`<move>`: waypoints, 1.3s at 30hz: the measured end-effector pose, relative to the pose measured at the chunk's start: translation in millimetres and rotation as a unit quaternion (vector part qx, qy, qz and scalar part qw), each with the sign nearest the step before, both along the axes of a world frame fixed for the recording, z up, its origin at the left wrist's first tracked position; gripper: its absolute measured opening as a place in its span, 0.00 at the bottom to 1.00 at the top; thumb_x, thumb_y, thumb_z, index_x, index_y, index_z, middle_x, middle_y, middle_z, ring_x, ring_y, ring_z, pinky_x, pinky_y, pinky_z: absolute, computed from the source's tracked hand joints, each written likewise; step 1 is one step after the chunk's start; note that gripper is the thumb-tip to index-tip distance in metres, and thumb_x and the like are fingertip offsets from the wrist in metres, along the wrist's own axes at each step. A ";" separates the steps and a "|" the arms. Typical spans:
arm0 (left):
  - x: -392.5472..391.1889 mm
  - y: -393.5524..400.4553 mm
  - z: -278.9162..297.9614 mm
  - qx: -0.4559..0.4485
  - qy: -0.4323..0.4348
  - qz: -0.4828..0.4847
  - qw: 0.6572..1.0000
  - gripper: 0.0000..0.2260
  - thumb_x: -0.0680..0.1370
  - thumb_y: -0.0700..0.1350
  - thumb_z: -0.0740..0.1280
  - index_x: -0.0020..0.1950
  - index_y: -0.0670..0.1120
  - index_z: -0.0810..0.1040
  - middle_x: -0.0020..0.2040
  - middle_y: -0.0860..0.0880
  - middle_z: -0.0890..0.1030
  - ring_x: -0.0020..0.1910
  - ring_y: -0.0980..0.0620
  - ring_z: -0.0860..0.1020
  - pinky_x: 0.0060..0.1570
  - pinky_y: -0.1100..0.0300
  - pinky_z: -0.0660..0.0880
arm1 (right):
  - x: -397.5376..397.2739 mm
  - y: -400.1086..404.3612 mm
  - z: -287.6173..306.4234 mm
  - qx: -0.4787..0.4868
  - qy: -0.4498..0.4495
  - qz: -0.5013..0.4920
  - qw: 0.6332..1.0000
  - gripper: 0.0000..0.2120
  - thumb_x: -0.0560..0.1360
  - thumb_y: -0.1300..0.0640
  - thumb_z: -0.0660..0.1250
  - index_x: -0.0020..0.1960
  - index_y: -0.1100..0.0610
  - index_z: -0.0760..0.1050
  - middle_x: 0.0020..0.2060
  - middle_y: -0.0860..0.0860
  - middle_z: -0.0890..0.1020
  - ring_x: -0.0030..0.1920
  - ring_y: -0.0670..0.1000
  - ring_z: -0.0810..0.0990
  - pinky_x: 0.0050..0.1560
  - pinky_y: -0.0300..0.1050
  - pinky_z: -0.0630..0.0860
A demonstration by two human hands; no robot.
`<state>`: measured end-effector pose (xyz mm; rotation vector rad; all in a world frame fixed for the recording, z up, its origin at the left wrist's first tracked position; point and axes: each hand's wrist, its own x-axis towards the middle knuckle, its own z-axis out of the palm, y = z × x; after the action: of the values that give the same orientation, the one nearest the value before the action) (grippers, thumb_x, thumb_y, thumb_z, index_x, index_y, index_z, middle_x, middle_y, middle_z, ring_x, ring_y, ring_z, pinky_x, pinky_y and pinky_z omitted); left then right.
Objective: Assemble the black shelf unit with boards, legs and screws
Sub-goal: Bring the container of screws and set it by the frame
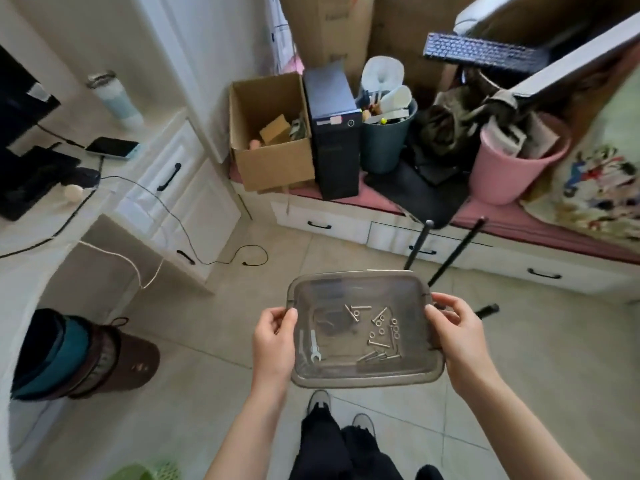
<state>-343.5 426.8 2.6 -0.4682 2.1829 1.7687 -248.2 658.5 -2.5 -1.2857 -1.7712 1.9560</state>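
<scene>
Both hands up in front holding a clear smoky-grey rectangular plastic tray (360, 377) between them, above the pale tiled floor (221, 341). Left hand (273, 344) grips the tray's left short edge, thumb curled over the rim, rest of the fingers underneath. Right hand (457, 336) does the same on the right edge w/ thumb on top of the rim, fingers wrapped under.

Inside the tray, closer to the right hand: a loose scatter of silver metal screws (379, 356) and small silver washers/nuts (381, 330), some bolts lying crosswise. Closer to the left hand there's a small flat silver open-end wrench (314, 346) lying near the tray wall. Something dark shows through the tray's middle, can't tell what.

Just past the tray, beyond the right hand, two thin black metal legs (457, 251) stick up at an angle, and a third short black rod end (487, 310) peeks out right beside the right hand's knuckles. Boards not clearly visible from here.

Further out past the hands: open brown cardboard box (273, 133), black PC tower (334, 133), dark teal plastic bucket (382, 147) w/ stuff in it, pink plastic bucket (512, 168). Way off to the left-hand side, a white desk (114, 202) w/ a phone (112, 147) and cables
</scene>
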 end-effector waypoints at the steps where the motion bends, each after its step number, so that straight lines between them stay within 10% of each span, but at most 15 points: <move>1: -3.8 14.9 -1.8 -0.002 0.000 -0.013 1.000 0.03 0.82 0.43 0.66 0.51 0.44 0.78 0.48 0.45 0.82 0.46 0.51 0.79 0.49 0.57 0.76 | 3.1 11.9 -1.5 -0.002 0.001 -0.015 1.000 0.07 0.78 0.60 0.67 0.52 0.49 0.78 0.45 0.54 0.83 0.33 0.42 0.82 0.29 0.37 0.75; 13: -53.6 171.2 -19.2 -0.011 0.005 -0.188 0.982 0.02 0.82 0.45 0.66 0.51 0.48 0.78 0.46 0.50 0.79 0.43 0.53 0.76 0.45 0.57 0.73 | 20.5 119.9 -10.5 -0.014 -0.001 -0.201 0.980 0.08 0.79 0.63 0.66 0.54 0.52 0.76 0.45 0.58 0.81 0.38 0.51 0.80 0.40 0.49 0.77; 23: -35.2 289.1 -35.1 -0.013 0.028 -0.316 0.948 0.04 0.82 0.44 0.66 0.48 0.51 0.77 0.45 0.51 0.80 0.38 0.69 0.76 0.38 0.75 0.71 | 77.6 195.3 -25.2 -0.014 -0.014 -0.322 0.946 0.08 0.78 0.61 0.67 0.53 0.49 0.77 0.46 0.59 0.83 0.40 0.52 0.82 0.40 0.49 0.79; 32: 41.6 371.3 -45.1 -0.028 0.031 -0.313 0.949 0.05 0.82 0.43 0.66 0.48 0.52 0.76 0.45 0.52 0.79 0.42 0.63 0.77 0.39 0.76 0.71 | 147.3 278.2 -41.0 -0.026 -0.018 -0.329 0.944 0.09 0.79 0.63 0.66 0.58 0.57 0.76 0.41 0.57 0.79 0.31 0.44 0.78 0.28 0.38 0.73; 39: 105.3 415.1 -63.4 -0.048 0.006 -0.310 0.950 0.04 0.82 0.45 0.66 0.50 0.54 0.76 0.46 0.54 0.79 0.42 0.65 0.77 0.38 0.76 0.71 | 203.0 335.9 -51.2 -0.021 -0.025 -0.300 0.953 0.09 0.78 0.64 0.68 0.52 0.50 0.76 0.47 0.58 0.81 0.42 0.52 0.81 0.46 0.51 0.79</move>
<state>-238.2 842.0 -60.8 0.2031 2.1071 1.3230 -45.2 994.4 -53.7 -1.6536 -1.1579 1.6225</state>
